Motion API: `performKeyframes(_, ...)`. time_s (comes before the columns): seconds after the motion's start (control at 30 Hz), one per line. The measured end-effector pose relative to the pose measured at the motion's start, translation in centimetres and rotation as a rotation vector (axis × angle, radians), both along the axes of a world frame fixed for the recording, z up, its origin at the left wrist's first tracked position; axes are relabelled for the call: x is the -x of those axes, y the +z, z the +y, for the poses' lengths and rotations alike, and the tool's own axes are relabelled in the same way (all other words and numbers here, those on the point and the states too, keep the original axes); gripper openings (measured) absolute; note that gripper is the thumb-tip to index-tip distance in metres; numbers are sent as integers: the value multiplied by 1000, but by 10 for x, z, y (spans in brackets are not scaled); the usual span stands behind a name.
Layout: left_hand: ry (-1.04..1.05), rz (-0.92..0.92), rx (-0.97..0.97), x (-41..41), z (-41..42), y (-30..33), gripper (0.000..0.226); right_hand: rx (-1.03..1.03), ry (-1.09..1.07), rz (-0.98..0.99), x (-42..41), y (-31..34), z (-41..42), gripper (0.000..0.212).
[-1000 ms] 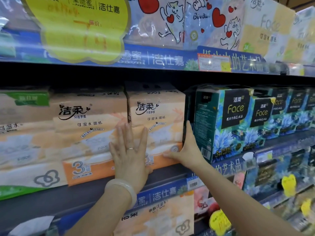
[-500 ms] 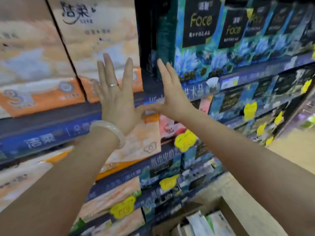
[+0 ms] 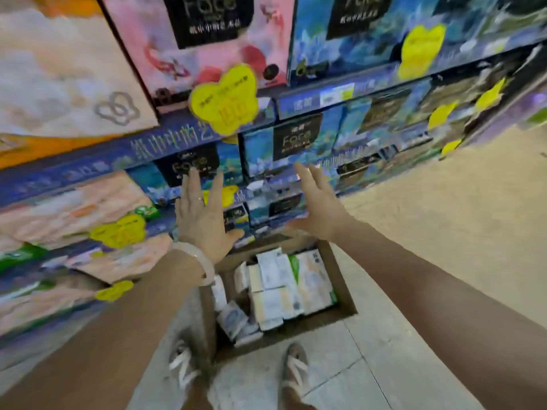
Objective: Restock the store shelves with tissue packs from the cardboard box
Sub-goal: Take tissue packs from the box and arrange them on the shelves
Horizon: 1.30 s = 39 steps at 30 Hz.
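An open cardboard box [image 3: 340, 276] stands on the floor against the shelves, just in front of my feet. Several white and green tissue packs [image 3: 284, 288] lie inside it. My left hand [image 3: 204, 217], with a ring and a pale bangle, hovers above the box's far left corner, fingers spread and straight, holding nothing. My right hand [image 3: 319, 208] hangs in the air above the box's far edge, fingers also spread and empty. Both hands are in front of the lower shelves, touching neither packs nor box.
Stocked shelves [image 3: 148, 149] fill the left and top: orange and white tissue packs [image 3: 59, 69] at left, pink packs and blue "Face" packs [image 3: 296, 143] further right, with yellow price tags [image 3: 225, 99]. Beige floor [image 3: 444, 232] stretches to the right. My two shoes stand below the box.
My view has dropped from the upper shelf to the floor. Both hands left the orange pack on the shelf and came down, open, to above the cardboard box.
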<state>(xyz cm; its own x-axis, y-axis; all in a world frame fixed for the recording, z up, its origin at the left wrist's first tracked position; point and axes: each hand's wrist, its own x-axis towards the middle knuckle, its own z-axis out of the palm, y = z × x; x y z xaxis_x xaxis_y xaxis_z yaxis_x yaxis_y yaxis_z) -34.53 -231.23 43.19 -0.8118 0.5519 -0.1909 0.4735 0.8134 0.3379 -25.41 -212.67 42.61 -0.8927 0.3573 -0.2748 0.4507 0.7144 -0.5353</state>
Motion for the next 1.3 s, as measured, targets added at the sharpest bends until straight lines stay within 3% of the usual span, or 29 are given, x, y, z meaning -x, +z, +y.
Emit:
performKeyframes(0.17, 72, -213, 205, -23, -14, -99, 97, 112, -56, -300, -33, -123, 14, 105)
performKeyframes(0.37, 181, -444, 266, -42, -40, -229, 107, 203, -135, -546, -68, -272, -3, 92)
performKeyframes(0.53, 213, -571, 320, -62, -51, -333, 97, 338, -247, -625, -72, -386, -19, 82)
performKeyframes(0.73, 267, -643, 290, -71, -55, -448, 91, 390, -460, -552, -40, -491, -18, 99)
performKeyframes(1.0, 234, -647, 241, -52, -28, -522, 86, 308, -629, -430, 7, -555, -9, 109)
performKeyframes(1.17, 313, -767, 78, -46, -10, -546, 86, 373, -625, -465, 16, -557, 0, 74)
performKeyframes(1.3, 362, -758, 45, -56, -1, -555, 84, 245, -640, -397, 5, -552, 9, 74)
